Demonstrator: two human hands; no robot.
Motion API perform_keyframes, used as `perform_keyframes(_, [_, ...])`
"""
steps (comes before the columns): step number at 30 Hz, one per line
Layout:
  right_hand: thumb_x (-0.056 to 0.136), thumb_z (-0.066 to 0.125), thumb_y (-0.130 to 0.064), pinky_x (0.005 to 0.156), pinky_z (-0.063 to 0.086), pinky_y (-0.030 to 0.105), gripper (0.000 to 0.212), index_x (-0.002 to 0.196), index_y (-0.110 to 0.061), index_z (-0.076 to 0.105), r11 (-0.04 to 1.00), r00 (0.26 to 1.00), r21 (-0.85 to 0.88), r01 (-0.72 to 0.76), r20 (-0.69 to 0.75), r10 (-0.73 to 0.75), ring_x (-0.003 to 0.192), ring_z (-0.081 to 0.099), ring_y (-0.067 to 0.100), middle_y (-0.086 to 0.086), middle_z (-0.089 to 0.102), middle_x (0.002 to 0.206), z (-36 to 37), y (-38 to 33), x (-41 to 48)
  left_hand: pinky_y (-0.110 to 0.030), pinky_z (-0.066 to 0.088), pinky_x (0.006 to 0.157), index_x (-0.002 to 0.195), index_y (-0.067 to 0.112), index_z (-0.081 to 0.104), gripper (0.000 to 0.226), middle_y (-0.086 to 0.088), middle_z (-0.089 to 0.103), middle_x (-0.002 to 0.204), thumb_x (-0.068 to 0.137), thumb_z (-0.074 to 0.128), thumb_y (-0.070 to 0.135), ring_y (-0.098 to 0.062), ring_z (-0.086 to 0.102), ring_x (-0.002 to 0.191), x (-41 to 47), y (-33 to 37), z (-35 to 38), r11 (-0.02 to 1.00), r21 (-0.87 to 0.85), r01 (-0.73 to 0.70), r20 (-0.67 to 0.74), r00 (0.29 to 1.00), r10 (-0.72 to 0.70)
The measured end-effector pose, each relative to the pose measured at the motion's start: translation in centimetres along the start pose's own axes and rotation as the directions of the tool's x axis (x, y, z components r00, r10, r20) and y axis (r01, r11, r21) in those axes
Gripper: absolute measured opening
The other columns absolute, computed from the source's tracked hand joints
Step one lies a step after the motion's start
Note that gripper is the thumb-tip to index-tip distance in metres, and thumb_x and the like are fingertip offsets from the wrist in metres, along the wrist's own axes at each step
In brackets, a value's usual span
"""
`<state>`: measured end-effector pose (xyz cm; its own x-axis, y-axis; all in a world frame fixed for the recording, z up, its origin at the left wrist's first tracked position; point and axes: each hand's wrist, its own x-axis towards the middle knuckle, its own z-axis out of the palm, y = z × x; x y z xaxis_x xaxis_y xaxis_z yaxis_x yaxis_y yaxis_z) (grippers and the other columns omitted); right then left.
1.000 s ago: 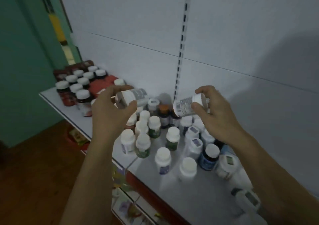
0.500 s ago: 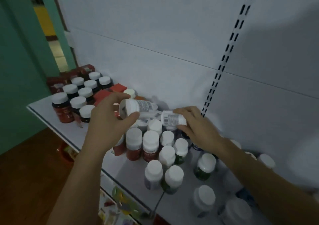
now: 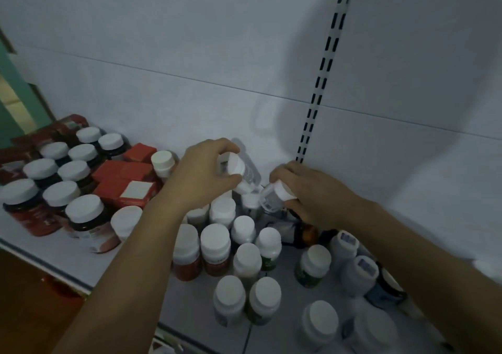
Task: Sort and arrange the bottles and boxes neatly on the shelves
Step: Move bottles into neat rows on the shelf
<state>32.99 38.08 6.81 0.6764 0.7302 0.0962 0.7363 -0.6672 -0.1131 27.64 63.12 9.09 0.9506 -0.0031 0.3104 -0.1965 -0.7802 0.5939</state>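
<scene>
My left hand (image 3: 202, 175) grips a small white-capped bottle (image 3: 239, 173), tilted toward the back wall of the shelf. My right hand (image 3: 312, 190) grips a second small clear bottle with a white cap (image 3: 274, 197), lying on its side low over the cluster. Both bottles sit close together near the rear of the white shelf (image 3: 81, 258). Below my hands stand several white-capped bottles (image 3: 217, 245) with red, green and white labels. Red boxes (image 3: 127, 179) lie to the left.
Several dark bottles with white caps (image 3: 65, 177) stand in rows at the shelf's left end. A slotted upright (image 3: 323, 82) runs up the white back panel. More bottles (image 3: 361, 272) crowd the right. Wooden floor (image 3: 32, 307) lies below the shelf's front edge.
Both hands have moved lower and farther back toward the wall with their bottles. The two bottles are now closer together, just above the cluster.
</scene>
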Motion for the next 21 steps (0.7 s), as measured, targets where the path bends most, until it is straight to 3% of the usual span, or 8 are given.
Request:
perform_keyframes(7, [0.091,0.071,-0.021,0.073,0.046,0.035,0.057,0.143,-0.024,0.048,0.981,0.998,-0.194,-0.027,0.057,0.038,0.095,0.059,0.030,0.007,0.045,0.131,-1.0,-1.5,1.1,-0.042,0.055,0.091,0.120,0.031,0.063,0.044,0.012,0.067,0.114,0.079,0.080,0.032,-0.012,0.063,0.104,0.5,-0.3,0.3,0.998,-0.058,-0.008,-0.017,1.000,0.007])
perform_keyframes(10, [0.084,0.078,-0.022,0.077,0.048,0.038,0.064,0.141,-0.015,0.051,0.969,0.999,-0.247,0.012,0.044,-0.001,0.105,0.059,0.032,0.011,0.057,0.123,1.5,-1.9,2.2,-0.044,0.054,0.093,0.122,0.030,0.063,0.046,0.010,0.066,0.118,0.080,0.080,0.032,-0.013,0.062,0.106,0.1,-0.8,0.5,0.999,-0.038,-0.008,-0.009,1.000,0.007])
perform_keyframes(15, [0.072,0.087,-0.032,0.077,0.049,0.038,0.067,0.126,-0.011,0.055,0.992,1.000,-0.129,-0.011,0.007,0.012,0.102,0.059,0.029,0.010,0.060,0.117,3.2,-1.8,3.1,-0.041,0.055,0.091,0.121,0.032,0.063,0.046,0.008,0.063,0.118,0.079,0.082,0.029,-0.012,0.064,0.102,-0.4,-1.7,0.1,0.997,-0.070,0.012,-0.058,0.998,-0.016])
perform_keyframes(18, [0.080,0.082,-0.022,0.074,0.050,0.039,0.049,0.120,-0.010,0.056,1.000,0.990,-0.017,-0.008,-0.141,0.005,0.096,0.058,0.029,0.011,0.058,0.116,1.8,-1.8,1.9,-0.039,0.056,0.090,0.121,0.033,0.063,0.046,0.011,0.063,0.119,0.079,0.081,0.030,-0.009,0.065,0.103,-0.5,-1.8,-0.6,0.994,-0.100,-0.034,-0.050,0.998,0.029])
perform_keyframes(21, [0.093,0.064,-0.021,0.061,0.046,0.037,0.013,0.097,-0.015,0.054,0.996,0.976,-0.062,-0.061,-0.213,0.046,0.073,0.055,0.026,0.004,0.058,0.086,0.7,-1.8,-0.6,-0.037,0.056,0.090,0.120,0.036,0.065,0.047,0.016,0.063,0.122,0.079,0.082,0.020,-0.006,0.063,0.110,-0.6,-1.3,-1.1,0.977,-0.189,-0.097,0.057,0.992,0.109])
